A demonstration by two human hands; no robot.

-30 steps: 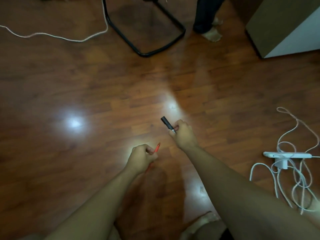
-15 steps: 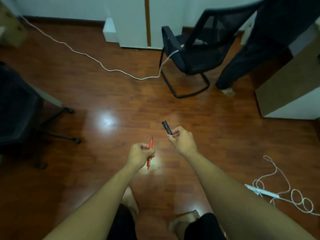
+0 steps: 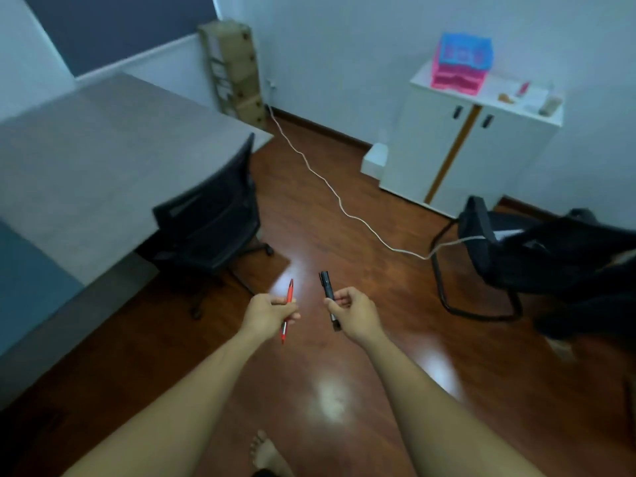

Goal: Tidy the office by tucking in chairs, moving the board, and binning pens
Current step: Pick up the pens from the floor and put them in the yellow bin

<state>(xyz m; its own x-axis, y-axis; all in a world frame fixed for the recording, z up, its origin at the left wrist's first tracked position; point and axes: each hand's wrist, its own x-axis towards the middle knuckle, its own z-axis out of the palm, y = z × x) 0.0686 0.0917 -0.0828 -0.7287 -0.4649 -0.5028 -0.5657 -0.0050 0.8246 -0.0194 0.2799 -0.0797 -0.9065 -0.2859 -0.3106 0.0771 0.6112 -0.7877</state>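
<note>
— Left hand point(image 3: 266, 313) is pinched round the red pen point(image 3: 287, 309); right hand point(image 3: 356, 313) is closed on the black pen point(image 3: 328, 299); both are held over the floor

— No bin in sight; that white cable point(image 3: 330, 187) could trip them

No text or label is legible anywhere.

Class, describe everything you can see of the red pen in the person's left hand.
The red pen is slim and looks plastic, with a pale band low on its barrel. The left hand is closed around its middle, so both ends stick out. It stands nearly upright, slightly tilted, above the wooden floor, touching only that hand.
</note>
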